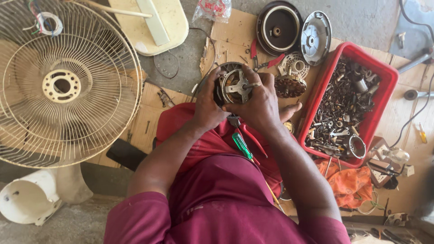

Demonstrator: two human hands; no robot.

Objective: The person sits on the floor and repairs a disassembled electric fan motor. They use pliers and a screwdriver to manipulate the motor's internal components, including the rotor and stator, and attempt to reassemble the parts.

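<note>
On your left the fan guard (63, 83) takes much floor. On your right the red tray (389, 74) of metal parts stands near your arm, so little room is there. Between them, over your lap, both hands hold the motor (235, 86): left hand (207, 106) and right hand (258, 106) have fingers clamped around it. A screwdriver (242, 146) lies on your lap below.

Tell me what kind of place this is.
Probably a small fan repair workshop, worked on the floor: both hands hold a fan motor, a wire fan guard lies alongside, and a red tray brims with screws and spare parts.
</note>
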